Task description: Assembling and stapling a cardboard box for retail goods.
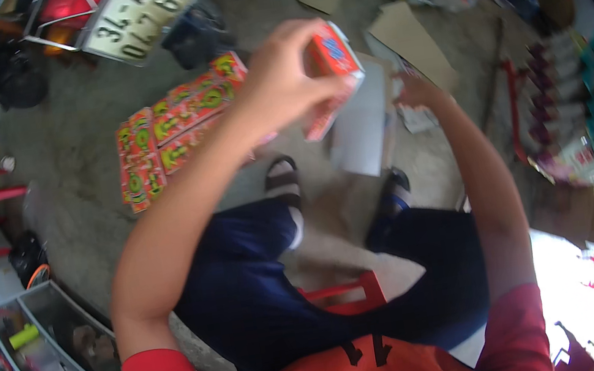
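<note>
Several red-and-green packets (186, 108): are lying in rows on the floor (72, 169), my left forearm partly hiding them.
Number plate (141, 17): is standing beyond the packets.
Cardboard sheet (416, 45): is lying past the white-faced carton (359, 141).
Red stool (344, 297): is showing between my legs.
Left hand (284, 72): I am gripping, fingers bent, thumb opposing, a small gap remaining.
Red box (335, 51): is sitting between my left thumb and fingers, above the carton's near side; more red print is showing below my thumb.
Right hand (419, 90): is hovering at or touching the carton's right edge; blurring, so I cannot tell how closed.
</note>
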